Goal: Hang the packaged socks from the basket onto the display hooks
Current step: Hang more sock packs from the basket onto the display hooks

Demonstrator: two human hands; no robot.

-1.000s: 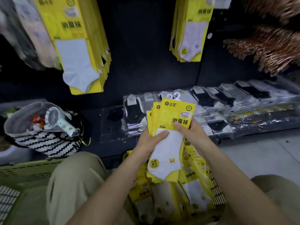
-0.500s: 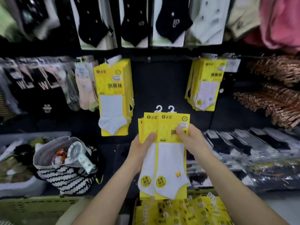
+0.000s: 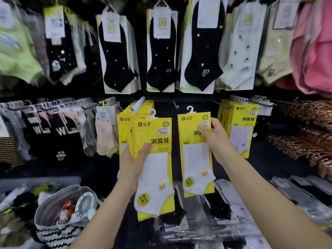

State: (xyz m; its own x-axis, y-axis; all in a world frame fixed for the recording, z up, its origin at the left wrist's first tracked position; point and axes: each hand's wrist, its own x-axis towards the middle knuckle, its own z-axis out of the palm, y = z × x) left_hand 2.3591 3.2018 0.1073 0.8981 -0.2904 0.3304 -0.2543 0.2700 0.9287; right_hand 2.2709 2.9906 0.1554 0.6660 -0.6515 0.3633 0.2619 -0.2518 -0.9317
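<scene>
The right hand [image 3: 213, 139] pinches one sock pack [image 3: 194, 155] by its top corner, hanger [image 3: 190, 109] uppermost — evidently lined up for the bare hook [image 3: 175, 104] just above. The left hand [image 3: 133, 162] grips a second pack [image 3: 154, 168] lower down, held in reserve.

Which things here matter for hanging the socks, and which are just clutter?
Job: left hand gripping one yellow sock pack; right hand pinching a second pack; bare hook above; hung yellow stack.
Lying about: striped bag, small fan, copper hangers.

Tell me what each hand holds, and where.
The left hand grips one sock pack by its left edge, mid-height; right hand pinches a second pack by its upper right edge.
</scene>
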